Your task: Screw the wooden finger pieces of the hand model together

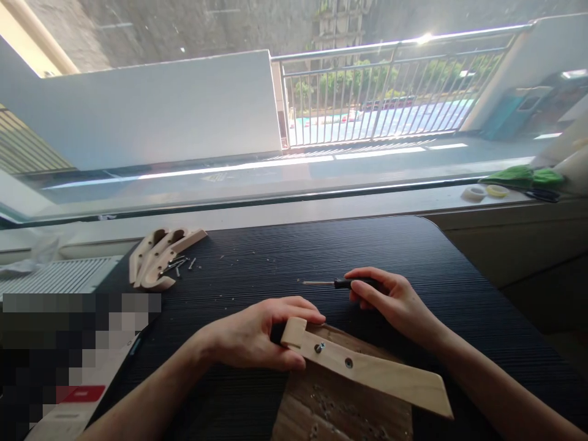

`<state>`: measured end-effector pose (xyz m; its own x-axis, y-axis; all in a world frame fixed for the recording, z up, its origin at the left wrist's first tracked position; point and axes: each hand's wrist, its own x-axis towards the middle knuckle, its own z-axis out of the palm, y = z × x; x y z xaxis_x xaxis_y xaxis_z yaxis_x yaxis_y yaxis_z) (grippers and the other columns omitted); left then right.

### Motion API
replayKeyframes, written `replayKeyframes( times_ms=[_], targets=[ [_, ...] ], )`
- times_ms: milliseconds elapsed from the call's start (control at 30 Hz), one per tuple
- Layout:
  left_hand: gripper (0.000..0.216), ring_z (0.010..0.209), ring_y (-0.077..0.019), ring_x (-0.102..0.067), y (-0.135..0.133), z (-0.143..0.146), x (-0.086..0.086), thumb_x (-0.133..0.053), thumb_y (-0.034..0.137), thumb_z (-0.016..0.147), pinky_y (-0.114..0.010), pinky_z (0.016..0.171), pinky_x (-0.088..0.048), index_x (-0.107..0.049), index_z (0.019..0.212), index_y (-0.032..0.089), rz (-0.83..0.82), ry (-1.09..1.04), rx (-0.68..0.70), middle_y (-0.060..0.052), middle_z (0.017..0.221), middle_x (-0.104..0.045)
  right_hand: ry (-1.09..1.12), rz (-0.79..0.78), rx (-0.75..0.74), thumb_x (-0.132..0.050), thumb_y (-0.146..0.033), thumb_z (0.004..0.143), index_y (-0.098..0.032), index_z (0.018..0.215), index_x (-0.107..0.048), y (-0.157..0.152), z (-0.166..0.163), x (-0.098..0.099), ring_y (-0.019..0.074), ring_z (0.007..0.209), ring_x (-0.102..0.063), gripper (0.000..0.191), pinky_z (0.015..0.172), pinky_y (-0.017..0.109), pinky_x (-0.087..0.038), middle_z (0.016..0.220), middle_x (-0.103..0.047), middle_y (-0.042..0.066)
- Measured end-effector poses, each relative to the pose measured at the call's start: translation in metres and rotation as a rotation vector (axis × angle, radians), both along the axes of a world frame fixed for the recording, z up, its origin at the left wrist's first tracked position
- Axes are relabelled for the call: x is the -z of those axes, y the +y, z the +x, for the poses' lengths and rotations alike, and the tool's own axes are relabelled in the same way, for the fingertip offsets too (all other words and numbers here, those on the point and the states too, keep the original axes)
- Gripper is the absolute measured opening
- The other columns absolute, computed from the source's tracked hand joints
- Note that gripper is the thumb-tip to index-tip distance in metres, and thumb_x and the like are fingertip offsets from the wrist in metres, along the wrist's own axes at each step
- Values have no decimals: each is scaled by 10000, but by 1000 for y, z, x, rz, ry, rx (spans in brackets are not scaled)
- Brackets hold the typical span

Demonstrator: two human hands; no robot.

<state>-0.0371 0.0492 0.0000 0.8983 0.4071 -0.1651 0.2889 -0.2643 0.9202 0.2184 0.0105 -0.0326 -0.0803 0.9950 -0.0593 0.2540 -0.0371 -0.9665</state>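
Observation:
My left hand grips the hooked end of a pale wooden hook, thumb on the near side and fingers on the far side. The hook lies across a rough brown wooden board pitted with small holes. One screw stands up partway out of the hook; a second screw sits down in its hole. In my right hand is a screwdriver with a black handle, its thin shaft pointing left above the dark table, apart from the hook.
Several more wooden hooks are piled at the table's far left, with loose screws beside them. The dark table meets a window sill. Tape rolls and a green cloth rest on the sill at right.

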Motion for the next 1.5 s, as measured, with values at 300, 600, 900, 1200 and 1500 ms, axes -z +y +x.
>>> replayKeyframes(
  times_ms=[300, 600, 900, 1200, 1500],
  targets=[
    [502, 1076, -210, -534, 0, 1, -1, -689, 279, 741, -288, 938, -420, -571, 1224, 210, 8, 6, 1, -74, 1229, -528, -12, 5, -3, -557, -483, 829, -162, 1033, -628, 0, 2, 2, 124, 619, -554, 388, 591, 248, -453, 728, -653, 31],
    [626, 1041, -194, -539, 2, -6, 3, -748, 283, 669, -267, 901, -435, -513, 1247, 239, -32, 30, -52, -30, 1157, -574, -715, 341, -65, -505, -302, 863, -237, 1056, -633, -10, 2, 4, 195, 924, -576, 240, 820, 356, -461, 1016, -633, 41],
    [572, 1013, -192, -543, 2, -9, 4, -742, 329, 684, -255, 870, -439, -545, 1211, 231, -27, 18, -28, -34, 1142, -579, -669, 385, -267, -490, -332, 891, -268, 924, -670, -24, -17, -58, 136, 813, -576, 194, 700, 246, -455, 974, -614, 27],
    [526, 1076, -213, -534, 1, -14, 4, -718, 309, 721, -292, 945, -406, -569, 1217, 219, 31, -62, 22, -46, 1178, -588, -818, 352, -483, -499, -255, 883, -233, 788, -679, -36, -58, -60, 117, 671, -532, 205, 608, 233, -371, 771, -601, 13],
    [450, 1137, -216, -520, 0, -17, 3, -699, 249, 746, -288, 987, -379, -596, 1181, 198, 59, -146, 64, -61, 1209, -578, -800, 360, -521, -406, -283, 943, -221, 858, -638, -42, -59, -56, 126, 715, -504, 254, 655, 264, -337, 821, -582, 9]
  ],
)
